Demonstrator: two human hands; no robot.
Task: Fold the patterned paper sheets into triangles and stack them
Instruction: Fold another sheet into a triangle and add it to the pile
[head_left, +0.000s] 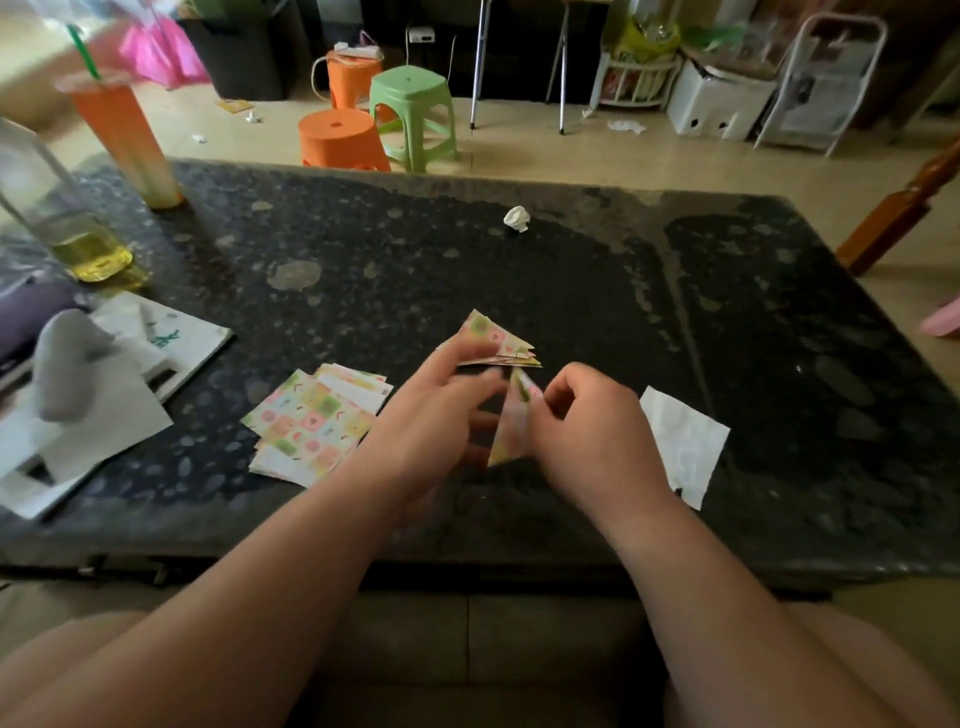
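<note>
Beyond the triangle stack (498, 340), bare surface (571, 291) runs to a crumpled paper ball (517, 218). Left of it lies a sheet pile (311, 428); right, a white paper (685, 447).

Of the left hand (431, 410) we see only blurred fingers, so we cannot tell its grip on the sheet (511, 428), half covered by the right hand (587, 431). The left wrist hides a corner of the pile (306, 421); the bottle (41, 202) runs off the left edge.

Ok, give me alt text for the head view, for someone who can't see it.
Two hands fold a patterned sheet above a dark table: the right hand pinches it, the left hand is blurred against it. A stack of folded triangles lies just beyond, and a pile of flat sheets lies to the left.
</note>
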